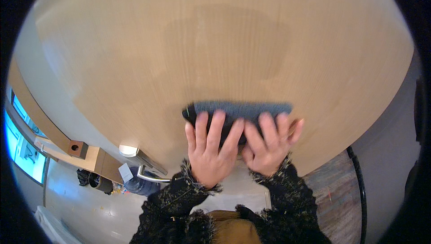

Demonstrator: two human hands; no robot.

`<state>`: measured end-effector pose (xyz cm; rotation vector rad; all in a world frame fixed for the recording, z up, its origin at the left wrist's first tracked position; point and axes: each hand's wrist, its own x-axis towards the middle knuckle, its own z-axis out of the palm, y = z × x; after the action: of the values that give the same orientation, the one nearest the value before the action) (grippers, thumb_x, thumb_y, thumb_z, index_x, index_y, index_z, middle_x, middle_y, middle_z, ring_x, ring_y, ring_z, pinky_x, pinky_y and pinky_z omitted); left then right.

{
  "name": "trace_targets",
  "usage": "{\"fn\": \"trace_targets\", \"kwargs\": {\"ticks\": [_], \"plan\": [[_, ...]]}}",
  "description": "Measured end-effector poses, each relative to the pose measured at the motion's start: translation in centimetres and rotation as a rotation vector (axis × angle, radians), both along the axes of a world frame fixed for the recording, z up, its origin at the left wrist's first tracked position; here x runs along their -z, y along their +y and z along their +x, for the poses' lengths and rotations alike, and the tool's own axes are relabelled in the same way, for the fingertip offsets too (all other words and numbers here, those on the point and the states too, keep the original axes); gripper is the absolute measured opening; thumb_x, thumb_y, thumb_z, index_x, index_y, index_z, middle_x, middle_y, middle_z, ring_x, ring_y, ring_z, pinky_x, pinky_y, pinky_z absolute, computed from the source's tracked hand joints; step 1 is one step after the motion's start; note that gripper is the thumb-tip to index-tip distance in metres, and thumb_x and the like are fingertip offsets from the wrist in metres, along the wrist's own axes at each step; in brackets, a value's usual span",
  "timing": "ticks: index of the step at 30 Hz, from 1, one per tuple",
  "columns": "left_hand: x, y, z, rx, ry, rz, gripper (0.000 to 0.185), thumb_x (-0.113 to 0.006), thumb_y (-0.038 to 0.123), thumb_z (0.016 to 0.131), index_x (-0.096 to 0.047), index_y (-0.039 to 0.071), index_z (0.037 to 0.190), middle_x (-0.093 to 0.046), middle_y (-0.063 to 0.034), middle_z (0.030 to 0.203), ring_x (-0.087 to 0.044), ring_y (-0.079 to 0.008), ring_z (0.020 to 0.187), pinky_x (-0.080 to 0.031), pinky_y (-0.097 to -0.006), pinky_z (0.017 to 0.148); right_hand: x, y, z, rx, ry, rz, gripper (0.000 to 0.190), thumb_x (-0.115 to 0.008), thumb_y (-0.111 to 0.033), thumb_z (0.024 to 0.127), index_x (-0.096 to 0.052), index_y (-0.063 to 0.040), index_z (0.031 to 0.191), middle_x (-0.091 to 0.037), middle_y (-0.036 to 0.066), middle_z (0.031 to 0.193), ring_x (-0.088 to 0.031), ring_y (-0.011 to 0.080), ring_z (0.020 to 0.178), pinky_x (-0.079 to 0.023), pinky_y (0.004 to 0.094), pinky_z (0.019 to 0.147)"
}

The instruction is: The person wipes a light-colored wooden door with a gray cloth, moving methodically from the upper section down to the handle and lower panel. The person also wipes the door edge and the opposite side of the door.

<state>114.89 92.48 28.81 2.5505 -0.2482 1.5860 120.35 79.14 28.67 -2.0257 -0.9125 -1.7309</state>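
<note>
A folded dark cloth (242,109), blue-grey along its upper edge and black below, lies against the pale wood-grain door (235,52). My left hand (213,154) is on the cloth's left part, fingers spread over its black side. On the right part of the cloth, my right hand (269,146) has its fingers bent and its outer finger sticking out to the side. Both hands hold the cloth against the door, close beside each other. My fingers hide much of its lower portion, and the fingertips are slightly blurred. Black fuzzy sleeves cover both wrists.
A metal lever handle (151,176) and a white-topped lock fitting (128,150) are at the door's lower left. Beyond stand a brown box (77,149) on a wooden ledge, a waste bin (101,182) and a large water bottle (143,185). A black hose-like strip (359,183) runs down the right.
</note>
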Motion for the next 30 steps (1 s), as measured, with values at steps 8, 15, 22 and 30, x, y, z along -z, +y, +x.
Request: {"fn": "trace_targets", "kwargs": {"ticks": [8,15,22,30], "plan": [[-0.8,-2.9,1.3,-0.070,-0.120,0.071,0.038,-0.056,0.021,0.081,-0.058,0.020,0.118,-0.043,-0.0128,0.131,-0.041,-0.0371,0.119,-0.023,-0.0531,0.102,-0.7,-2.6,0.8,-0.016,-0.015,0.041,0.030,-0.053,-0.026,0.083,-0.063,-0.021,0.110,-0.054,0.001,0.123,-0.038,0.0275,0.126,-0.008,0.0555,0.107],[5.7,-3.9,-0.2,-0.018,-0.010,0.125,0.038,-0.059,0.021,0.078,-0.058,0.020,0.115,-0.044,-0.0113,0.125,-0.043,-0.0358,0.114,-0.028,-0.0534,0.097,6.6,-4.0,0.2,-0.043,0.027,-0.057,0.029,-0.058,-0.029,0.079,-0.065,-0.023,0.106,-0.050,-0.005,0.118,-0.036,0.0213,0.124,-0.012,0.0545,0.106],[-1.0,-5.6,2.6,-0.049,-0.196,0.105,0.039,-0.056,0.023,0.079,-0.058,0.021,0.118,-0.044,-0.0126,0.130,-0.042,-0.0360,0.119,-0.023,-0.0523,0.105,-0.7,-5.0,1.1,0.036,0.025,0.115,0.030,-0.054,-0.027,0.081,-0.063,-0.019,0.109,-0.051,0.001,0.119,-0.043,0.0266,0.118,-0.010,0.0562,0.107],[10.7,-2.9,0.0,-0.003,-0.028,0.151,0.036,-0.060,0.023,0.077,-0.059,0.021,0.113,-0.047,-0.0076,0.122,-0.045,-0.0322,0.112,-0.028,-0.0510,0.101,11.3,-4.0,-0.2,-0.052,0.079,-0.084,0.029,-0.059,-0.020,0.075,-0.064,-0.020,0.104,-0.051,-0.002,0.116,-0.043,0.0245,0.119,-0.013,0.0542,0.107]]}}
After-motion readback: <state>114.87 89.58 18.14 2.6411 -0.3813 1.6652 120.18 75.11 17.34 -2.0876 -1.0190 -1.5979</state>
